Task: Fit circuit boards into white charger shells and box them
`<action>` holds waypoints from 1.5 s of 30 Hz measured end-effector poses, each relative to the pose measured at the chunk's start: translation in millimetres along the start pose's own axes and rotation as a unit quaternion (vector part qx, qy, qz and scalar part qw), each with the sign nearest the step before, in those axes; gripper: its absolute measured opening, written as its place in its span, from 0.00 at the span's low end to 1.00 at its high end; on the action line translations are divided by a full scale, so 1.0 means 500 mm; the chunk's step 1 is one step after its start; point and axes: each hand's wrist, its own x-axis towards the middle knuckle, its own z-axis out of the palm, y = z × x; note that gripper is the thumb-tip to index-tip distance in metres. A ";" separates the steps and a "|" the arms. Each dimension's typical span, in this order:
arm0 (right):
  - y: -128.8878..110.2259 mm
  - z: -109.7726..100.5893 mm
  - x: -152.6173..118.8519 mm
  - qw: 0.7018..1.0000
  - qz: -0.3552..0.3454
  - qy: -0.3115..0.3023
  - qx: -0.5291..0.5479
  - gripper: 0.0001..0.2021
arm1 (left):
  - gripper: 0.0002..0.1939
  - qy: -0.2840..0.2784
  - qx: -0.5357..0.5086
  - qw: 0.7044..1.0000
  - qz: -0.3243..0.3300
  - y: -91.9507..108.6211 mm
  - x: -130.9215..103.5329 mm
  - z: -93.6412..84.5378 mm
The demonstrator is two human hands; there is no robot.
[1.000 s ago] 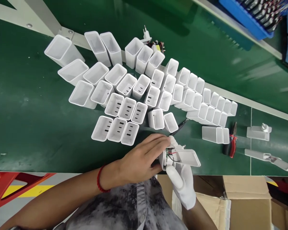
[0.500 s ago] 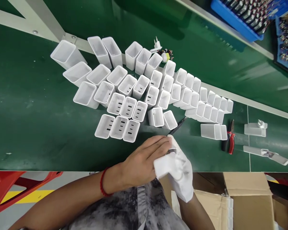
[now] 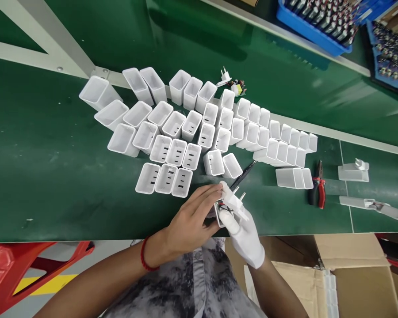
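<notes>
My bare left hand (image 3: 192,223), with a red cord at the wrist, grips a white plastic charger housing (image 3: 218,216) from the left. Wires, red and black, show in its opening. My right hand (image 3: 248,238), in a white glove, holds the same housing from the right, its thumb at the opening. Above the opening is a white plug cover (image 3: 232,202) with two prongs pointing away; my left fingertips touch its end. A slim black tool (image 3: 243,175) lies on the table just beyond my hands. Rows of open white housings (image 3: 177,152) stand beyond, some with slots inside.
Red-handled pliers (image 3: 320,190) lie to the right, near more white housings and covers (image 3: 353,172). A plug with a small circuit board (image 3: 238,87) lies at the back. Blue trays of parts (image 3: 315,26) sit upper right. Cardboard boxes (image 3: 354,251) stand below the table edge.
The held housing has turned so its opening and wires now face up, with the plug cover's prongs showing. Both hands have shifted slightly left, and the camera view has shifted a little.
</notes>
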 end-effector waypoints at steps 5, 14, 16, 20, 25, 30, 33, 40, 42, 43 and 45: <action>0.007 0.020 -0.008 0.993 0.013 0.063 0.103 0.22 | 0.28 0.048 0.019 0.998 0.040 0.011 0.006 0.004; -0.020 0.015 0.005 0.997 -0.015 0.052 0.052 0.20 | 0.27 0.070 0.019 0.997 0.017 0.015 0.024 0.002; -0.017 0.014 0.005 0.998 -0.021 0.055 0.037 0.20 | 0.28 0.066 0.022 0.997 0.024 0.016 0.028 0.001; -0.004 0.019 0.013 0.993 -0.038 0.087 0.071 0.20 | 0.32 0.074 0.042 0.995 0.059 0.016 0.029 0.006; -0.019 -0.006 -0.001 0.994 -0.078 0.062 -0.055 0.20 | 0.30 0.059 0.058 0.996 0.022 0.021 0.033 0.001; -0.033 -0.020 -0.046 0.926 -0.187 0.177 -0.277 0.31 | 0.25 0.018 0.113 0.993 0.037 0.047 0.066 -0.010; -0.051 -0.010 -0.043 0.930 -0.138 0.222 -0.259 0.29 | 0.23 0.004 0.134 0.986 0.101 0.069 0.097 -0.008; -0.123 -0.095 0.010 0.964 -0.073 0.209 0.148 0.18 | 0.30 -0.018 0.048 0.990 0.128 0.094 0.127 -0.009; -0.141 -0.125 0.017 0.960 -0.052 0.174 0.215 0.16 | 0.27 -0.021 0.049 0.994 0.092 0.083 0.120 0.000; -0.148 -0.136 0.019 0.957 -0.044 0.155 0.240 0.15 | 0.25 -0.024 0.049 0.995 0.083 0.076 0.116 0.007; -0.157 -0.150 0.023 0.956 -0.046 0.137 0.255 0.14 | 0.23 -0.028 0.049 0.995 0.080 0.062 0.111 0.022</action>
